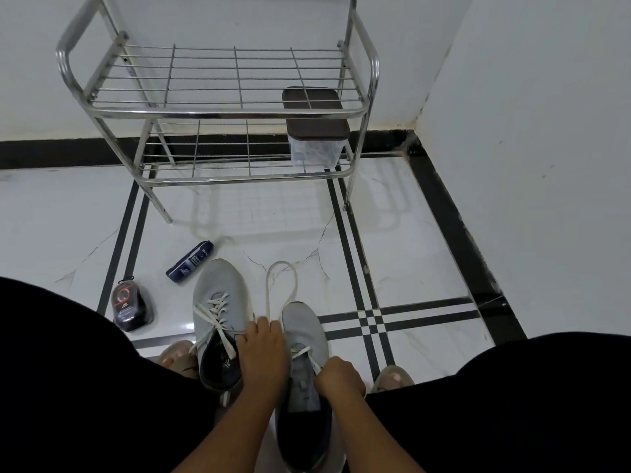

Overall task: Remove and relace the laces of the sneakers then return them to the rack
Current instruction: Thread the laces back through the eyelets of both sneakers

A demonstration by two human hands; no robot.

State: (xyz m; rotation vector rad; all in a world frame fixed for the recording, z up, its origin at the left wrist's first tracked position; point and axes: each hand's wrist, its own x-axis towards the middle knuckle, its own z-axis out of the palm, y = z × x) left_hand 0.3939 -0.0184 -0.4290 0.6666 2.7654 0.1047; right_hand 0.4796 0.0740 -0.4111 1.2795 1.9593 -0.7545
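Two grey sneakers with dark linings stand side by side on the floor between my knees. The left sneaker (218, 298) is laced, its white lace ends loose. The right sneaker (304, 329) has only its lowest eyelets laced. Its white lace (281, 281) runs out in a long loop over the tiles ahead of the toe. My left hand (263, 353) pinches this lace beside the right sneaker's toe. My right hand (336, 377) grips the other lace end at the right sneaker's tongue. The steel shoe rack (218, 112) stands against the wall ahead.
A container with a dark lid (316, 131) sits on the rack's lower shelf at the right. A dark blue tube (189, 261) and a black shoe-polish sponge (131, 308) lie on the tiles to the left. Walls meet at the right corner.
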